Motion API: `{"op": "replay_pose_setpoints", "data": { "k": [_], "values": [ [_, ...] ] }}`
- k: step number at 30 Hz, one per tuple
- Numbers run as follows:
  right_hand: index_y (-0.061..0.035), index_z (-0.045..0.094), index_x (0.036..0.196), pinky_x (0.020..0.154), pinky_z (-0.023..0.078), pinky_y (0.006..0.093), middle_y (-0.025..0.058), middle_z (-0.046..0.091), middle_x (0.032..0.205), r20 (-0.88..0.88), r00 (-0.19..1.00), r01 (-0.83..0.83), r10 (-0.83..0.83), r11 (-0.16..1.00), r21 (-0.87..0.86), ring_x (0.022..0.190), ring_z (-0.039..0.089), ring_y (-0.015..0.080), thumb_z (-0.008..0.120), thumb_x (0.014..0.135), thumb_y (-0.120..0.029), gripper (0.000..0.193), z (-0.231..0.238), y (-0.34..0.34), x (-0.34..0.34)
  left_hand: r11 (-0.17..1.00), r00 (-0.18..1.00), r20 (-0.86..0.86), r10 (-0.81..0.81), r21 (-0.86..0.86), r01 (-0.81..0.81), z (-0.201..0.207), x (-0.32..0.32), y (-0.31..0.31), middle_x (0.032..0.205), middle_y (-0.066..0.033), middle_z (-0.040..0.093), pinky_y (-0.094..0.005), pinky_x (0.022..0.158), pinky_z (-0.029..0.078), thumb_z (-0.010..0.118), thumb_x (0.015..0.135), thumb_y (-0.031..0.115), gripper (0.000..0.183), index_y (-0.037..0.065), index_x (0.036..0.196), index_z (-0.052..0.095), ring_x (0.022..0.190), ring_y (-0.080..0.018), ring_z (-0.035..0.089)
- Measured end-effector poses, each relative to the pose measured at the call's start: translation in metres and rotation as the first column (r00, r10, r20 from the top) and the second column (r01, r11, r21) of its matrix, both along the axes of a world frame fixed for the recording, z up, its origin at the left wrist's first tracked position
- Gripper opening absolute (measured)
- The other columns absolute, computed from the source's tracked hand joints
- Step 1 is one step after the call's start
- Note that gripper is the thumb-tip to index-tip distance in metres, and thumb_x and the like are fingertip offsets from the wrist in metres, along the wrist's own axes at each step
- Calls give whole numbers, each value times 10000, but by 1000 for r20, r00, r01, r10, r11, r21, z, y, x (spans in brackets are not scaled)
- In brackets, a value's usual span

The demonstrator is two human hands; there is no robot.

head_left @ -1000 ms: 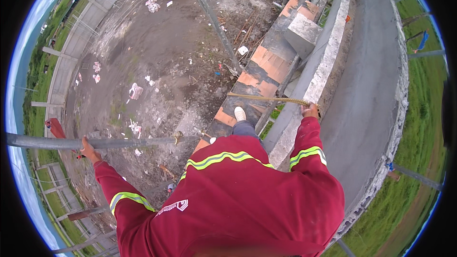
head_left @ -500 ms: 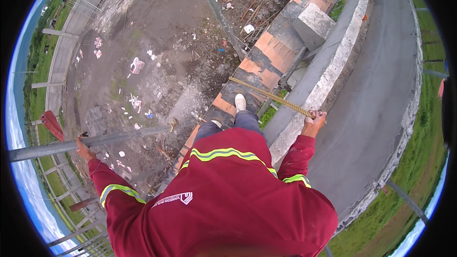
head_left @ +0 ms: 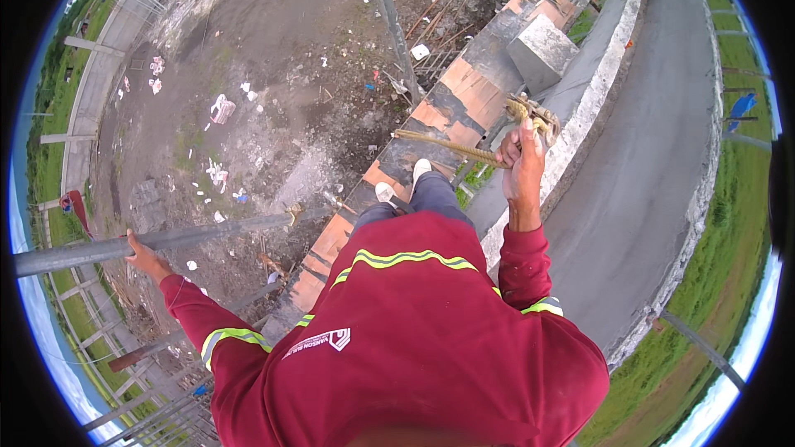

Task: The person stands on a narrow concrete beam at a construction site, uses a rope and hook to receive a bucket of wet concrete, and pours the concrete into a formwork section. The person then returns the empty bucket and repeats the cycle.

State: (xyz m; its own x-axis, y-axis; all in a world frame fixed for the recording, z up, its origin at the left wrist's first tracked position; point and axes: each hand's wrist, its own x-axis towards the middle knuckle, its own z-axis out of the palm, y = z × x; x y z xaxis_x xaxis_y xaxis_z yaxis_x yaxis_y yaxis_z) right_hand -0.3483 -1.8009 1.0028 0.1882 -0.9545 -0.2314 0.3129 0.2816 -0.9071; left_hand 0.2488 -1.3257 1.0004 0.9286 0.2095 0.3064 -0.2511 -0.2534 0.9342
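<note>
My left hand (head_left: 144, 255) grips a grey metal pole (head_left: 211, 236) at left, its fingers curled around the edge. My right hand (head_left: 522, 157), raised over the concrete wall, is closed on a yellow-brown twisted rope (head_left: 451, 147). The rope runs straight from my hand toward the far-left edge of the plank walkway. Above my fingers sits a bundle of rope loops (head_left: 534, 112), with what looks like a rusty metal piece in it, partly hidden by the hand. My shoes (head_left: 421, 170) are on the planks.
Beneath my feet runs a narrow walkway of worn planks (head_left: 468, 91), high over littered ground (head_left: 240, 74). A concrete block (head_left: 542, 54) stands on it ahead. Along the right is a curved concrete wall (head_left: 580, 128) with a grey slab beyond. A slanting metal post (head_left: 389, 21) rises ahead.
My right hand has moved inward and up, bringing the rope bundle into view. My left hand stays on the pole. My trailing foot has come forward, nearly level with the other.
</note>
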Motion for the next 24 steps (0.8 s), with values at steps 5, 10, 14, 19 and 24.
{"op": "replay_pose_setpoints", "data": {
  "k": [5,10,14,19,24],
  "values": [
    [-126,469,827,566,327,240,-85,292,606,-76,943,-322,325,945,59,546,287,51,510,1013,-432,360,-11,-20,51,860,872,9,490,158,-485,-81,-145,-41,1130,-176,618,-437,914,451,559,958,351,438,-33,1169,553,1021,-315,584],
    [-87,544,907,594,368,226,-63,413,676,-279,647,-722,710,688,76,593,384,48,531,994,-477,399,-64,-23,116,876,702,-527,-479,-239,419,-165,-335,-205,843,-112,681,-295,724,509,411,1026,502,583,-37,978,627,774,-179,644],
    [13,593,983,696,459,412,167,617,816,-513,295,-947,806,316,-48,763,596,292,481,992,-491,516,-107,-19,159,519,119,-505,-855,-831,199,-166,-356,-324,1066,-137,686,-351,877,496,373,970,659,702,23,1124,630,944,-227,655],
    [60,566,1169,821,479,499,304,654,979,-730,-80,-995,679,-96,19,943,627,457,459,990,-421,524,-140,-17,157,460,122,-531,-839,-810,-364,-171,-363,-355,971,-54,661,-453,928,507,513,982,498,416,115,1117,605,990,-249,639],
    [71,486,1274,855,481,513,302,654,978,-700,-172,-982,693,-179,64,929,630,457,457,992,-381,533,-162,-11,137,475,208,-666,-717,-684,-554,-208,-395,-348,768,-19,590,-468,901,541,537,980,472,372,104,937,564,921,-258,640]
  ]
}}
